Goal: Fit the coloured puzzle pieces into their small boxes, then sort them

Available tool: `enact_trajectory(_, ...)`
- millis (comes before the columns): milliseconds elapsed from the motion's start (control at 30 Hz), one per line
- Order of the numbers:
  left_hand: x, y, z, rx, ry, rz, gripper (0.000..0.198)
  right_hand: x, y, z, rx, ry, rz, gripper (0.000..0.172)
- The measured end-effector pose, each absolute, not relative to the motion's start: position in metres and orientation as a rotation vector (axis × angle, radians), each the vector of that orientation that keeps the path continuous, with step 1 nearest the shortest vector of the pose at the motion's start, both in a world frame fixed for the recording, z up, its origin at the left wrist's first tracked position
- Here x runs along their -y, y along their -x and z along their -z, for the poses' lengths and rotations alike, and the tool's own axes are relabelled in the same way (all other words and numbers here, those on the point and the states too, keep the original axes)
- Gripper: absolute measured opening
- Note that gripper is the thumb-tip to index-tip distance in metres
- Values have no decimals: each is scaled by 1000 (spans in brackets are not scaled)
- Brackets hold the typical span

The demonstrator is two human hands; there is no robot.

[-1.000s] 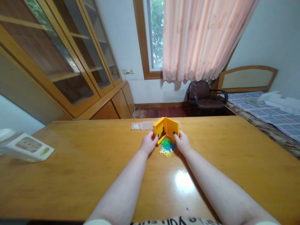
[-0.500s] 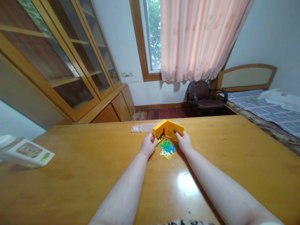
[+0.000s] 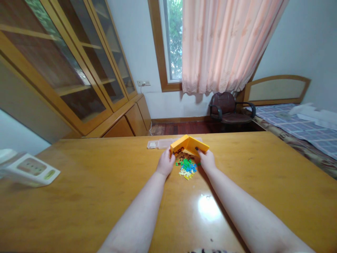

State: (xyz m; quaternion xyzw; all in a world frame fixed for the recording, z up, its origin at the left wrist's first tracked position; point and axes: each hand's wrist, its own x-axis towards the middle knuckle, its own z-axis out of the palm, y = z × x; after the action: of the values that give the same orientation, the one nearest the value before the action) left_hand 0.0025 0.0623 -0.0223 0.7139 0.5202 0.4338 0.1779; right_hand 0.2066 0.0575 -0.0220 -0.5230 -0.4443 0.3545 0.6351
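table point(image 3: 105, 196): glossy varnished wood | box point(image 3: 190, 144): smooth orange plastic | small pieces point(image 3: 186, 167): coloured plastic | curtain point(image 3: 223, 45): pink cloth

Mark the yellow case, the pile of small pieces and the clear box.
yellow case point(image 3: 195, 144), head view, on its right panel.
pile of small pieces point(image 3: 186, 166), head view, middle of the heap.
clear box point(image 3: 160, 143), head view, on its left half.

Glossy wooden table point(image 3: 105, 196): coloured small pieces point(image 3: 186, 167) mid-table, clear plastic case point(image 3: 160, 143) at far edge, white box point(image 3: 28, 168) left.
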Motion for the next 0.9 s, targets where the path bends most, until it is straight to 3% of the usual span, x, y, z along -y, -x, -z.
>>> enact_trajectory(900, -60, 3, 22, -1404, -2125, -1422, 39, -62, -208, 33, 1024, 1240, -805, 33)
